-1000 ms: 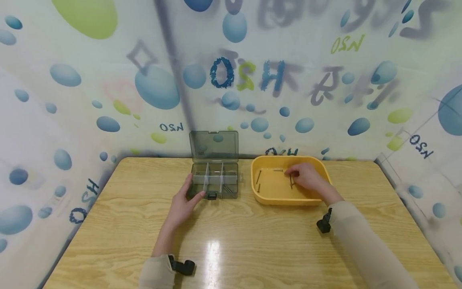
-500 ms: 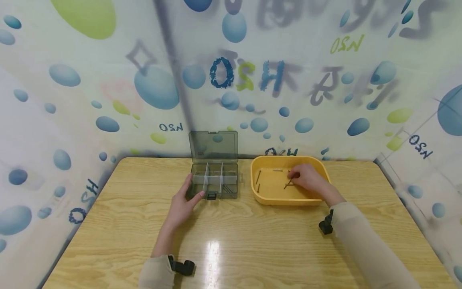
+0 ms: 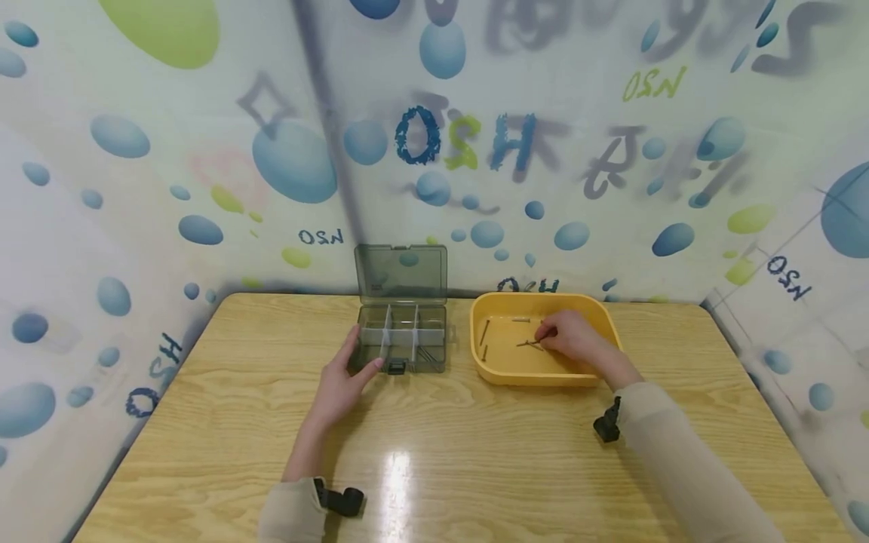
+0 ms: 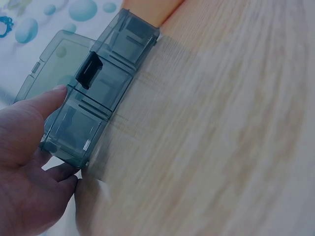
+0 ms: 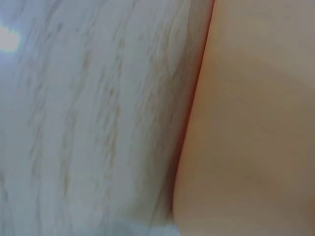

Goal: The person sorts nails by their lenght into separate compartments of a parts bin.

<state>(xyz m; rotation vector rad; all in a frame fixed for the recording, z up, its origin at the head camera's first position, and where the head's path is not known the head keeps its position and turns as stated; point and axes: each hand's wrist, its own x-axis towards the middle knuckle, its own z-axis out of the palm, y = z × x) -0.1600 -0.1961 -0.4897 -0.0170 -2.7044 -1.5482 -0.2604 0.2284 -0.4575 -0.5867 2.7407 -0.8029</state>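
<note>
Right hand [image 3: 573, 335] pinches a thin screw [image 3: 527, 344] inside the yellow tray [image 3: 543, 378]

The right hand's thumb and fingers are drawn together on one end of the thin screw, a narrow grip; the screw's free end slants out toward the tray's left side, close above the tray's floor, and the exact contact is hidden by the fingertips; another screw lies partly behind it, so the two are hard to part by eye. Around them in the tray, a long screw [image 3: 485, 332] and a short screw [image 3: 485, 353] lie by the left wall, and a pale screw [image 3: 521, 320] lies near the far wall.

Left of the tray, and apart from it, stands a clear grey box [image 4: 106, 88]; the left hand [image 3: 342, 385] spans the box's corner farthest from the tray, grip wide, thumb on the front and fingers along the side; in the box's front compartment nearest the tray lie thin metal pieces [image 3: 428, 354]; its lid [image 3: 400, 273] stands raised at the back.

Beneath the tray spreads a wood-grain tabletop [image 3: 468, 452]; behind the tray rises a pale wall [image 3: 380, 68] with blue and green spots.
</note>
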